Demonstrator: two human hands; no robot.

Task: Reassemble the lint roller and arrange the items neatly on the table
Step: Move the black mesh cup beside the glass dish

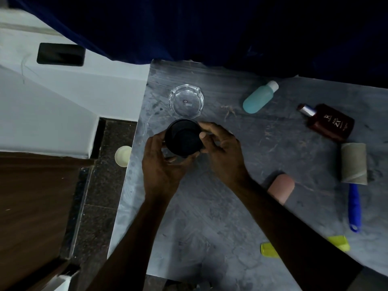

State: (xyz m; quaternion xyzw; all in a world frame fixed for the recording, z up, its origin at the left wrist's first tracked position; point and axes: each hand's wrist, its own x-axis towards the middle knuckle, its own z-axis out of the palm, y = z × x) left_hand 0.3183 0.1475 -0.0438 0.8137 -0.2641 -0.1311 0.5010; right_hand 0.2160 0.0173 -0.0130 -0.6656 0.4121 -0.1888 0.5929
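Observation:
A round black container [183, 138] is held just above the grey table [231, 217], near its left edge. My left hand [159, 164] cups it from the left and below. My right hand [222, 150] grips its right rim, thumb over the edge. The lint roller [354, 164] lies at the far right: a grey paper roll on a blue handle [354, 208] that points toward me.
A clear glass ashtray [186, 101] sits just behind the container. Behind and right lie a teal bottle [259, 97] and a dark red perfume bottle [328, 122]. A pink case [281, 187] and a yellow-green comb [338, 243] show beside my right forearm. A black phone [60, 54] lies on the white ledge.

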